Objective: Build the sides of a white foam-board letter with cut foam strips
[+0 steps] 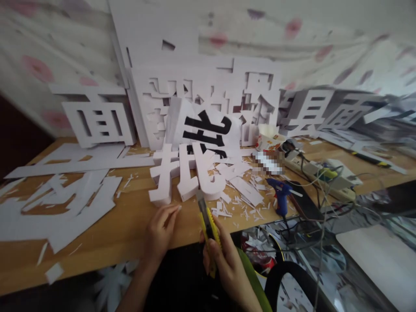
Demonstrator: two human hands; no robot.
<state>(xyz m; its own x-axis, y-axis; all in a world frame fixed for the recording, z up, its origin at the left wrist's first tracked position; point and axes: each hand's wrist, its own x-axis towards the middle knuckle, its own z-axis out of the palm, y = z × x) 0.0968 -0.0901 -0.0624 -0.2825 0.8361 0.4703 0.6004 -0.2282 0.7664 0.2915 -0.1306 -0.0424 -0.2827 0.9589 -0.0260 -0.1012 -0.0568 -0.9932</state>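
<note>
My right hand [221,255] is wrapped round a yellow and black utility knife [209,229], its blade extended and pointing away from me, near the foot of a white foam board character [206,175]. At the table's front edge my left hand [161,225] has its thumb and fingers pinched together. A tiny pale bit shows at those fingertips, too small to name. The white character stands upright in separate thick pieces, its left piece [162,175] just beyond my left hand. Behind it leans a paper sheet [208,128] with a black printed character.
Cut-out boards [87,158] lie at left; white scraps [243,188] litter the middle. A blue glue gun [281,195], a paper cup [268,138] and a power strip [312,171] with tangled cables are at right. Finished-looking characters [100,123] stand along the back.
</note>
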